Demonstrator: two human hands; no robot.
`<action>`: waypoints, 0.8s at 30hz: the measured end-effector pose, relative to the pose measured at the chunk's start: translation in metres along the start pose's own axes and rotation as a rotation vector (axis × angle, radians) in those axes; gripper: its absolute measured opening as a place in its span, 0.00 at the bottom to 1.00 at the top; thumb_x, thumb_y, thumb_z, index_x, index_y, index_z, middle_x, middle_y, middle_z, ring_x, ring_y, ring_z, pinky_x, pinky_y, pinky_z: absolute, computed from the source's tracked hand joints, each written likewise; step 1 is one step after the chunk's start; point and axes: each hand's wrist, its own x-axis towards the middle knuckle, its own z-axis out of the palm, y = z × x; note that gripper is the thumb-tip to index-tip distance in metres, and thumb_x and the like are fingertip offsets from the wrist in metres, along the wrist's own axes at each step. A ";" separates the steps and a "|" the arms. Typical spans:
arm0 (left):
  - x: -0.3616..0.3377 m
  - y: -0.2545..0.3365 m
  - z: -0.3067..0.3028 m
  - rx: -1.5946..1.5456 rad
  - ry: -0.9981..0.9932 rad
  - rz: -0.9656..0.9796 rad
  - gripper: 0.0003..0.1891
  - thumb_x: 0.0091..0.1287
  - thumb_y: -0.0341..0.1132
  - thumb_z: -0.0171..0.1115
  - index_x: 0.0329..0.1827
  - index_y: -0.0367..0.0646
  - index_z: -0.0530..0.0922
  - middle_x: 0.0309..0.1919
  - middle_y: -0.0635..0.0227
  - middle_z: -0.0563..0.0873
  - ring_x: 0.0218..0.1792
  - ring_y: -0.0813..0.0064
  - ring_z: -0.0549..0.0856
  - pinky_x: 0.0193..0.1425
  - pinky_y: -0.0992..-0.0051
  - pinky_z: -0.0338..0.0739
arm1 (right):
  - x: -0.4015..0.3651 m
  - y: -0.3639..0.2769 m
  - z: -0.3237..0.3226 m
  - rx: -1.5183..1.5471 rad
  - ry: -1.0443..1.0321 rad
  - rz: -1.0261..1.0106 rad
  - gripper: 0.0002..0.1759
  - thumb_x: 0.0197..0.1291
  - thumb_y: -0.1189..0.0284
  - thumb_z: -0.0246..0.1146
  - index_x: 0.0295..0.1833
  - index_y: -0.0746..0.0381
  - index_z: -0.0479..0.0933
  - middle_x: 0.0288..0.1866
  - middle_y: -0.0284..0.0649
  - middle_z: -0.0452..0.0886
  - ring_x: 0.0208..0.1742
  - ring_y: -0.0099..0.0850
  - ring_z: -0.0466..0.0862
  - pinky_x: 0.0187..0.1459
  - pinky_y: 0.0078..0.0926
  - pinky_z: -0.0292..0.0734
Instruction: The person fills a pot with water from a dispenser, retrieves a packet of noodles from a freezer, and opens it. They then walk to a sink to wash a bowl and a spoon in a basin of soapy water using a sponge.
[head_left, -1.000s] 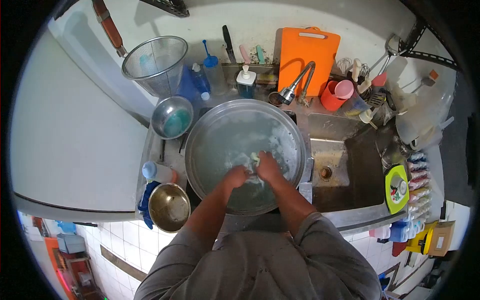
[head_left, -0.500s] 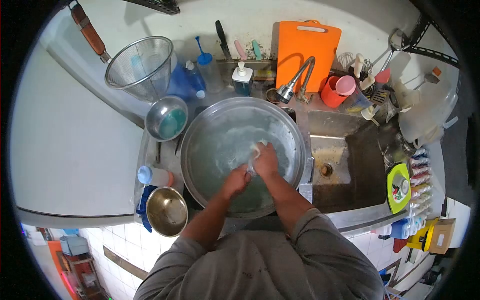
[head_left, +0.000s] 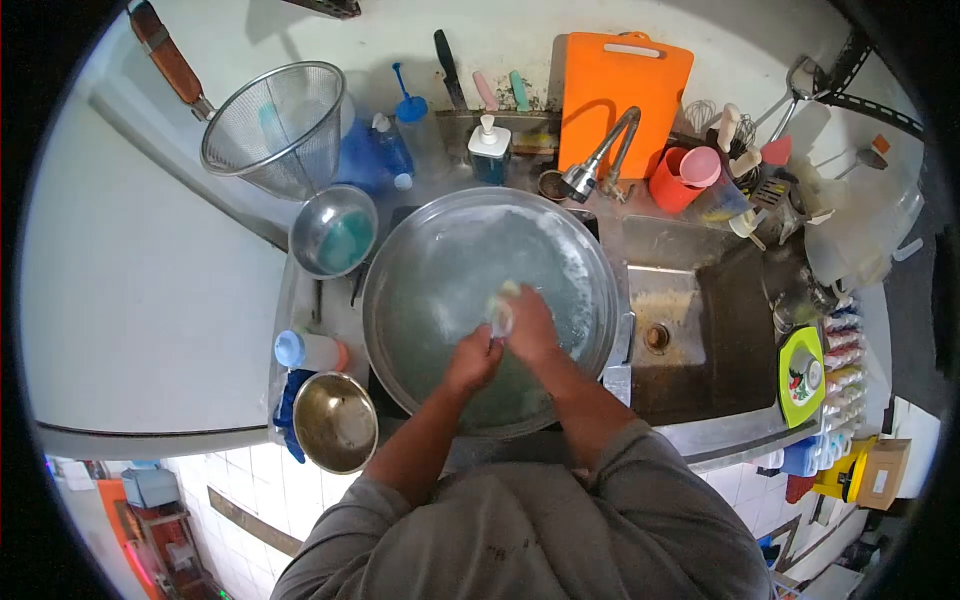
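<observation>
Both my hands are over a large round metal basin (head_left: pixel 375 345) of cloudy, sudsy water. My left hand (head_left: pixel 474 360) is closed, thumb on top, on a small whitish, see-through item (head_left: pixel 501 322) whose kind I cannot make out. Pressed against it is my right hand (head_left: pixel 531 326), fingers curled round a pale yellowish, soft-looking scrubber (head_left: pixel 509 289). The fingertips of the right hand are partly hidden. White foam (head_left: pixel 570 255) floats along the right side of the water.
A sink bowl (head_left: pixel 700 370) with a drain lies to the right. Behind the basin stand a faucet (head_left: pixel 600 165), a soap dispenser (head_left: pixel 489 145) and an orange cutting board (head_left: pixel 620 90). Metal bowls (head_left: pixel 336 422) and a mesh strainer (head_left: pixel 280 125) are at the left.
My right hand has shifted slightly left and down with the scrubber, closer to my left hand. Foam has spread to the basin's right side. The whole view has shifted slightly.
</observation>
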 end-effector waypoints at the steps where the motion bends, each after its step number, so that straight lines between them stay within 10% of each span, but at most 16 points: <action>1: 0.001 0.001 0.003 0.070 0.002 0.063 0.13 0.75 0.38 0.59 0.47 0.34 0.73 0.40 0.37 0.84 0.45 0.31 0.84 0.49 0.44 0.77 | 0.007 0.007 0.000 0.025 0.072 0.130 0.19 0.59 0.69 0.69 0.58 0.57 0.84 0.55 0.56 0.81 0.57 0.56 0.83 0.59 0.52 0.80; 7: 0.003 -0.014 0.005 -0.018 0.019 0.277 0.14 0.75 0.40 0.61 0.49 0.36 0.74 0.39 0.39 0.85 0.45 0.33 0.85 0.48 0.45 0.78 | -0.001 -0.027 -0.030 -0.231 -0.109 -0.181 0.15 0.58 0.70 0.66 0.52 0.51 0.88 0.50 0.51 0.87 0.58 0.53 0.83 0.59 0.46 0.79; 10: -0.009 0.006 0.001 0.097 -0.085 0.190 0.14 0.74 0.42 0.64 0.48 0.38 0.75 0.39 0.40 0.85 0.45 0.34 0.85 0.47 0.45 0.78 | 0.024 0.034 -0.022 -0.109 -0.404 0.087 0.16 0.58 0.69 0.66 0.53 0.50 0.87 0.50 0.52 0.87 0.57 0.52 0.85 0.59 0.44 0.80; 17: -0.015 0.037 -0.042 0.167 0.068 0.209 0.15 0.72 0.43 0.67 0.43 0.41 0.76 0.33 0.47 0.85 0.38 0.38 0.85 0.40 0.49 0.78 | 0.029 0.087 -0.080 -0.007 -0.179 0.284 0.20 0.70 0.67 0.64 0.64 0.60 0.82 0.54 0.51 0.89 0.52 0.48 0.89 0.54 0.44 0.83; 19: -0.016 0.034 -0.046 0.119 0.199 0.351 0.15 0.72 0.43 0.67 0.40 0.40 0.75 0.28 0.50 0.82 0.32 0.39 0.83 0.36 0.51 0.75 | 0.020 0.030 -0.115 0.592 -0.081 0.689 0.19 0.76 0.68 0.61 0.68 0.58 0.79 0.51 0.43 0.88 0.50 0.38 0.88 0.51 0.36 0.83; 24: -0.019 0.039 -0.059 0.051 0.146 0.416 0.10 0.71 0.35 0.64 0.45 0.39 0.75 0.29 0.48 0.80 0.33 0.39 0.84 0.39 0.51 0.77 | -0.022 0.010 -0.120 0.738 0.084 0.412 0.22 0.78 0.66 0.62 0.73 0.58 0.74 0.64 0.37 0.80 0.61 0.32 0.82 0.56 0.33 0.81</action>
